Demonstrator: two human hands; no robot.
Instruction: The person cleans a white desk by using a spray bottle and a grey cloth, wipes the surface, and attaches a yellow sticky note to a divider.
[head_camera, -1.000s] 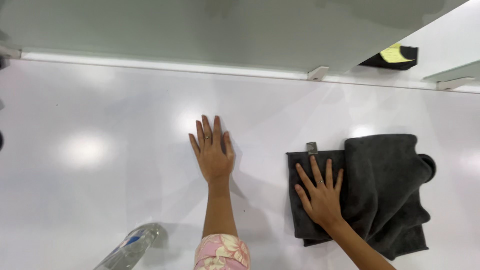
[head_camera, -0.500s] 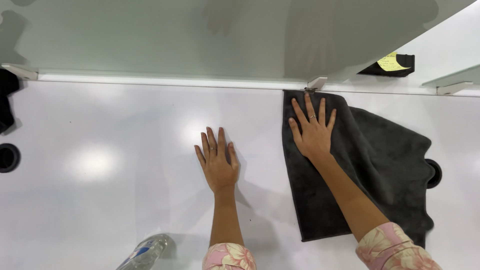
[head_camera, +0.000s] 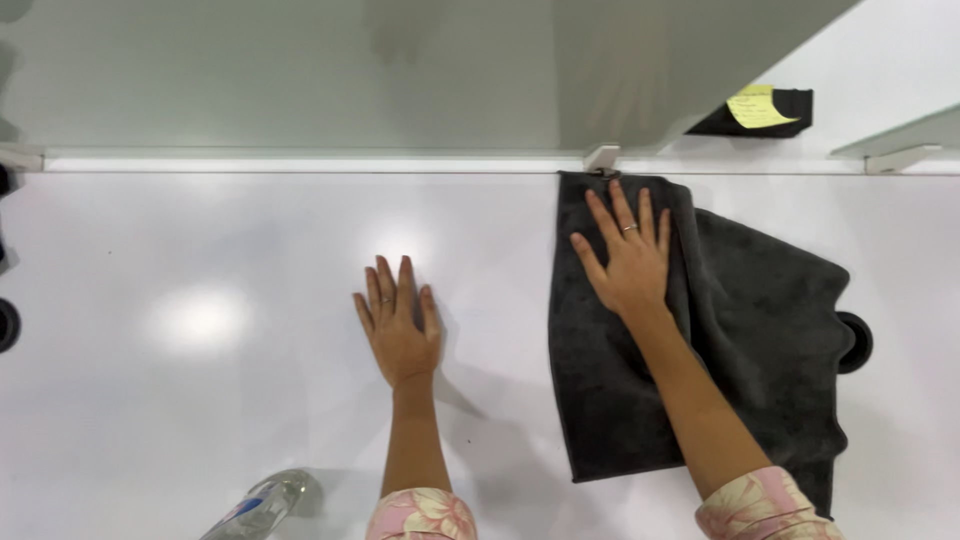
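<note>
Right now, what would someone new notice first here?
A dark grey towel spread on the white table, right of centre, with the right hand flat on its upper left part. The left hand lies flat on bare table mid-frame; a clear bottle sits at the bottom edge.

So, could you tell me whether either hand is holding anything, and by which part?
Nothing is gripped: the right hand presses flat on the dark cloth's far-left area; the left hand lies flat on the white table.
</note>
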